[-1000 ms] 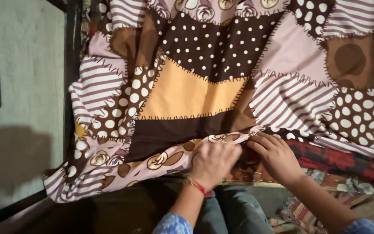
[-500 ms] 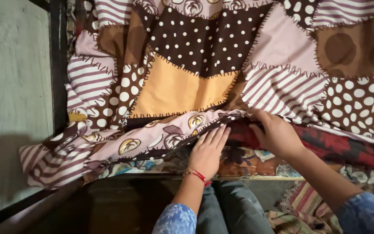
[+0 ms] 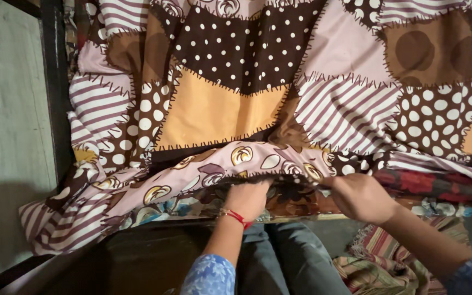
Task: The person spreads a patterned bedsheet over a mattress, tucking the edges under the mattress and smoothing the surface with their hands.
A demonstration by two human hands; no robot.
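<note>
Both hands work at the near edge of the patchwork bedsheet (image 3: 258, 109) spread over the bed. Left hand (image 3: 247, 199) is tucked under the folded hem, fingers hidden, so its grip cannot be told; right hand (image 3: 359, 196) is closed, pinching the hem. Soft, light and limp, the sheet looks best gripped along that edge. No containers show.

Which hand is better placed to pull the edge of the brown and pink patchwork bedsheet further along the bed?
Probably the right hand: it visibly pinches the edge of the brown and pink patchwork bedsheet from above. The left hand has its fingers tucked under that edge, so its grip is hidden.
</note>
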